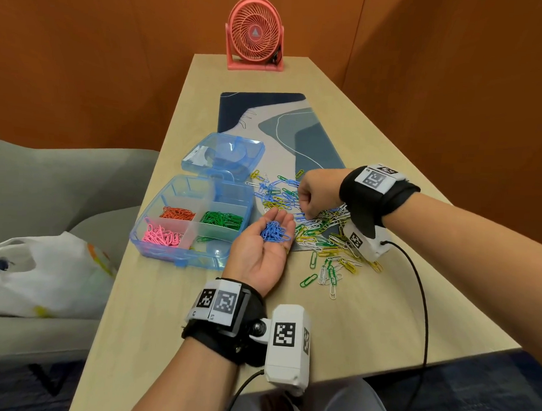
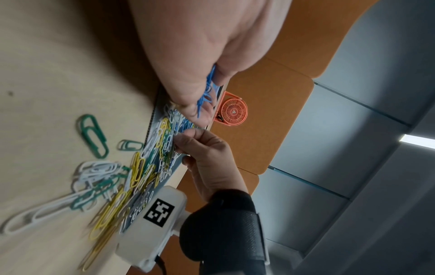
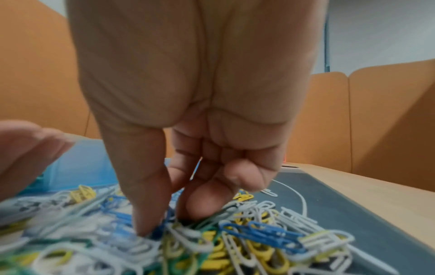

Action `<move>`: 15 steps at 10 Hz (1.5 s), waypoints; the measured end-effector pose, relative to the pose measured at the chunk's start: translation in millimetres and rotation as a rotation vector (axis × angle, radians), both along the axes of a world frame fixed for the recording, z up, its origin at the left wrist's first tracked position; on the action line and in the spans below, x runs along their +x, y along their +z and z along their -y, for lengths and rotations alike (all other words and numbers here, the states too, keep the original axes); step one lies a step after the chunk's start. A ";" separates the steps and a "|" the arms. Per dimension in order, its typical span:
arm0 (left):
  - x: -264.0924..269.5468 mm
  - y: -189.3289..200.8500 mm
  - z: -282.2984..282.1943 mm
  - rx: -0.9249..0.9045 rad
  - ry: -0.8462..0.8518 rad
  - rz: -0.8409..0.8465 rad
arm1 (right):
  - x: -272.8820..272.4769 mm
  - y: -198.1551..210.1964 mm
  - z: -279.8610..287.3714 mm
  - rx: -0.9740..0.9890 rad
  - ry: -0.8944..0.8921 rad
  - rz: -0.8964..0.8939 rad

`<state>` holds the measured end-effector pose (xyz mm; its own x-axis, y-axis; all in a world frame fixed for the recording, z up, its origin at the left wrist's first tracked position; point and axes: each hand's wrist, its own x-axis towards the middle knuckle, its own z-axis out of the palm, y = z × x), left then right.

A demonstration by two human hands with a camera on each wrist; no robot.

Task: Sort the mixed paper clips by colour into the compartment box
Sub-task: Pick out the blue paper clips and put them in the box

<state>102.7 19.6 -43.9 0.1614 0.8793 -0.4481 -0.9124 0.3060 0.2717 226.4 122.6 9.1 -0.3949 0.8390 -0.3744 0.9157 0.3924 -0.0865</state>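
Observation:
My left hand (image 1: 256,235) lies palm up beside the box, cupping a small heap of blue clips (image 1: 275,231); the same blue clips (image 2: 207,93) show against its fingers in the left wrist view. My right hand (image 1: 313,198) reaches down into the mixed pile (image 1: 321,235) of blue, white, yellow and green clips. There its thumb and forefinger (image 3: 172,219) pinch a blue clip (image 3: 157,230). The open blue compartment box (image 1: 156,250) holds orange clips (image 1: 177,214), green clips (image 1: 222,222) and pink clips (image 1: 163,235), each in its own compartment.
The box lid (image 1: 223,155) lies open behind the box. A blue patterned mat (image 1: 313,138) lies under part of the pile, and loose clips (image 1: 329,273) spill onto the wooden table. A pink fan (image 1: 255,37) stands at the far end. A plastic bag (image 1: 43,273) sits on a grey chair, left.

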 end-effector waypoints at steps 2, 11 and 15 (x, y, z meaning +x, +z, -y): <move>-0.7 -2.3 -1.6 0.004 -0.031 -0.030 | -1.0 24.6 8.7 -0.004 -0.039 -0.290; 0.8 -3.0 -1.2 0.016 -0.007 -0.098 | 12.5 -3.5 8.2 0.046 0.010 -0.072; 1.3 -3.6 -1.6 0.020 -0.004 -0.097 | 8.2 -2.6 9.3 -0.014 0.010 -0.013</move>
